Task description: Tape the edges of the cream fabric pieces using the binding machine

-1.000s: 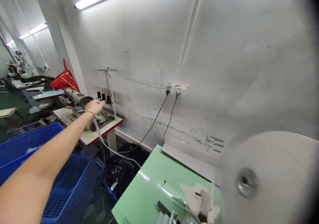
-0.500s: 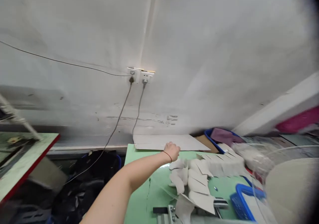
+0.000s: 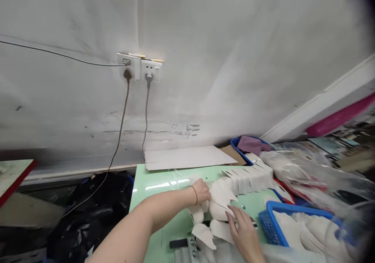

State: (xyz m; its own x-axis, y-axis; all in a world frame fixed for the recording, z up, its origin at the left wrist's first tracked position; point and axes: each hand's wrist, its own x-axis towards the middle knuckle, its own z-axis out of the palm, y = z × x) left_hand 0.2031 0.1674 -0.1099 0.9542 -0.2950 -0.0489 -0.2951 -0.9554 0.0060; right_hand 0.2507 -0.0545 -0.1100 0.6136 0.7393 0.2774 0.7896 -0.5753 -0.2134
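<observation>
My left hand (image 3: pixel 201 192), a thin cord round its wrist, is curled at the upper left edge of the white curved pieces (image 3: pixel 219 194) on the green table (image 3: pixel 164 181). Whatever its fingers hold is hidden. My right hand (image 3: pixel 242 228) lies at the right side of the same pieces, fingers apart, its fingertips touching one of them. Further back stands a row of white pieces (image 3: pixel 249 179). In front of the pieces is a metal fixture with a black handle (image 3: pixel 178 243).
A blue basket (image 3: pixel 271 224) of white pieces stands at the right, beside clear plastic bags (image 3: pixel 295 169). A white board (image 3: pixel 187 157) lies along the wall at the back. Cables hang from wall sockets (image 3: pixel 150 70). Black items (image 3: pixel 84 212) fill the space left of the table.
My left hand has come back from near the white board to the white pieces. My right hand has entered from below. The view has shifted to the right.
</observation>
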